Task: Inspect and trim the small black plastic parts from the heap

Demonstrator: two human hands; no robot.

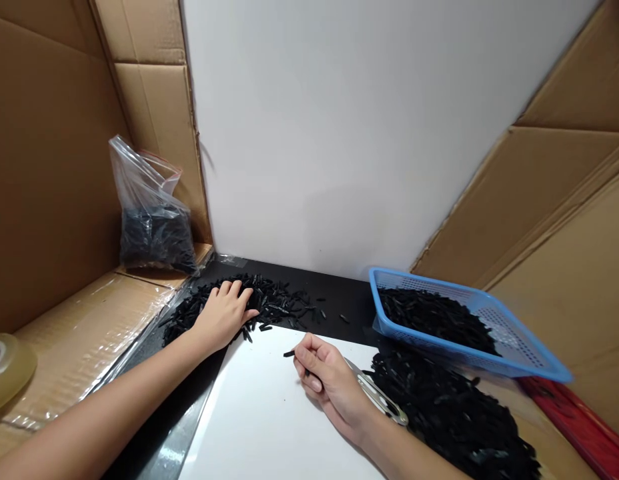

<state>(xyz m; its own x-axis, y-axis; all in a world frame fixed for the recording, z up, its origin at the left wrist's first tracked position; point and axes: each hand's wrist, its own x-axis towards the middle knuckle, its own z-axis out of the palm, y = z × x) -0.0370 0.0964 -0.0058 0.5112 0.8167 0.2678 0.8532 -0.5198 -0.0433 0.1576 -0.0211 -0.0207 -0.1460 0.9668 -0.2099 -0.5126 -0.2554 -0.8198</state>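
My left hand [223, 313] rests on a loose pile of small black strips [277, 297], its fingers and thumb apart; what lies under the palm is hidden. Over a white sheet [254, 413], my right hand [327, 380] is closed in a pinch. A short black strip [289, 354] sticks out from its fingertips. Beside the right wrist shows a metal tool with a looped handle [384, 400], partly covered by the hand; I cannot tell whether it is touched. Just right of that tool lies a big heap of black pieces [459, 413].
A blue perforated basket [532, 350] with black pieces stands at the right, a red object [579, 420] below it. At the left are a zip bag [157, 233] of dark pieces and a tape roll [12, 373]. Cardboard walls [49, 167] and a white panel [339, 133] enclose the space.
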